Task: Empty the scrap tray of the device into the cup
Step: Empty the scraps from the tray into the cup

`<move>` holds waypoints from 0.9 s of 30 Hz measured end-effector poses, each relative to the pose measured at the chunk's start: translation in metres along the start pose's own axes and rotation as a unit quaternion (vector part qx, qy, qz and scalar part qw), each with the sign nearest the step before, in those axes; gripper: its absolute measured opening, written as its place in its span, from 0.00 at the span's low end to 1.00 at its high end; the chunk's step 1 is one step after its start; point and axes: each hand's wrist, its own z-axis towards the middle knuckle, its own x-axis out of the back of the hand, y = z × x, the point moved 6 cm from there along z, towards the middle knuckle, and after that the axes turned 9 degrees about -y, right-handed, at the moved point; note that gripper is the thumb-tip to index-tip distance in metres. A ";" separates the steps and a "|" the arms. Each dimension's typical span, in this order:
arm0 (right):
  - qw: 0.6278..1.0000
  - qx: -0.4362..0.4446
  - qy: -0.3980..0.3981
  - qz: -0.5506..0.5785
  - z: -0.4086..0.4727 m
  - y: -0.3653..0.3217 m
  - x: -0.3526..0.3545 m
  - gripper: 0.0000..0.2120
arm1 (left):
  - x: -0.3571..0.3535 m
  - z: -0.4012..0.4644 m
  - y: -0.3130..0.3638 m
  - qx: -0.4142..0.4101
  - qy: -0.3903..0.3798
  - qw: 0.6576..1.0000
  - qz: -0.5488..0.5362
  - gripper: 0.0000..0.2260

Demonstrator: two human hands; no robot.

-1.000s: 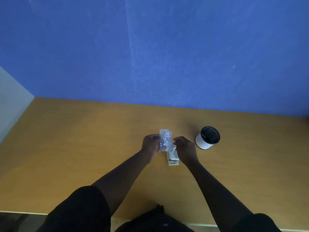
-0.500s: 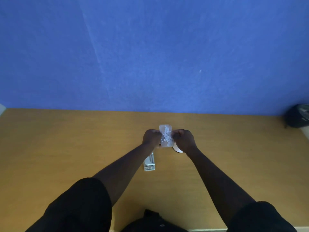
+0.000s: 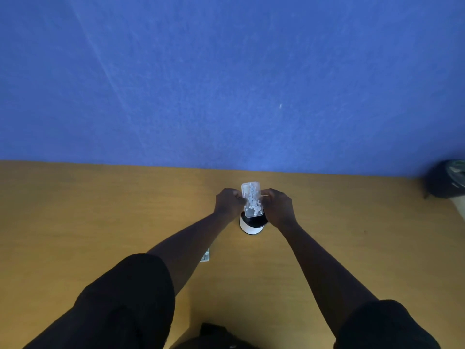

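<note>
Clear scrap tray [image 3: 252, 200] over cup [image 3: 251, 226].

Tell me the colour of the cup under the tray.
The cup is white outside with a dark, black-looking inside, seen in the head view, the only one.

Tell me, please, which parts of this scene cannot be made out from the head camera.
- Device: only a corner shows; the left forearm covers the rest.
- Cup: the scrap tray covers most of its mouth, so its contents are unseen.
- Fingers of the left hand and right hand: curled behind the tray.
- Dark object: cut off by the right edge.
</note>
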 end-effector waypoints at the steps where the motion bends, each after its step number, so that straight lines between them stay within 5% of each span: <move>1: 1.000 0.002 -0.001 0.000 0.000 0.003 0.001 0.15 | -0.003 0.001 0.001 -0.006 0.005 1.000 0.009 0.07; 15: 0.999 0.026 -0.006 0.034 -0.001 0.021 0.000 0.16 | -0.010 -0.002 0.004 -0.071 0.028 0.993 0.086 0.12; 27: 0.991 0.108 0.074 -0.008 -0.018 0.013 0.001 0.13 | -0.011 -0.011 0.006 -0.135 0.051 0.985 0.098 0.14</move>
